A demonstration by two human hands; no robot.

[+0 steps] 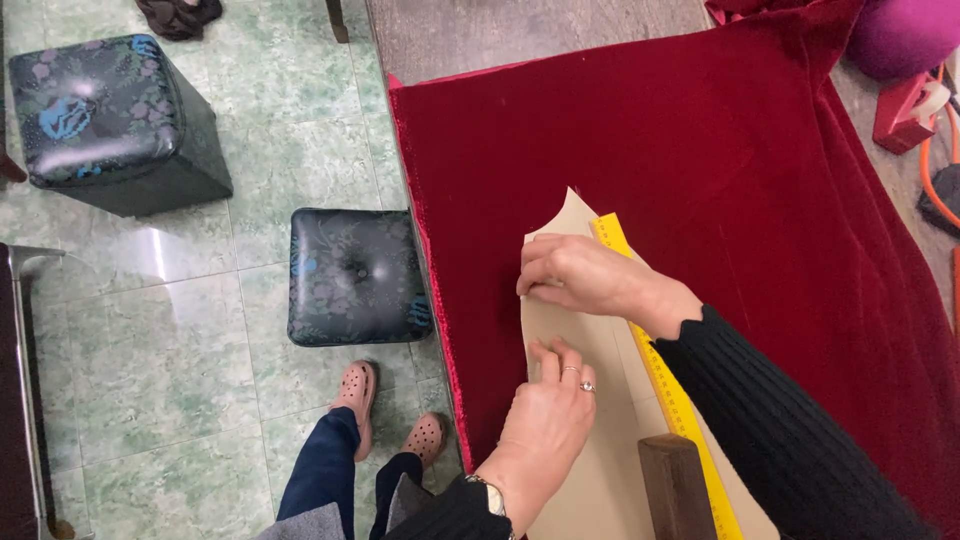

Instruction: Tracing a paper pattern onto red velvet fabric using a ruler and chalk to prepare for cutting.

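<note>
A beige paper pattern (590, 470) lies on dark red velvet fabric (720, 150) spread over a table. My left hand (545, 415), wearing a ring and a wristwatch, presses its fingertips on the pattern near its left edge. My right hand (585, 275) reaches in from the right in a black sleeve, its fingers curled down at the pattern's left edge just above the left hand. Whether it pinches something small is hidden. A yellow ruler (665, 385) lies along the pattern's right side, under my right wrist. A brown wooden block (675, 485) stands on the pattern.
Two dark floral stools (355, 275) (105, 120) stand on the green tiled floor left of the table. Feet in pink clogs (357, 390) are by the table edge. A red object (905, 110), an orange cord (935, 165) and a magenta bundle (900, 35) sit at the far right.
</note>
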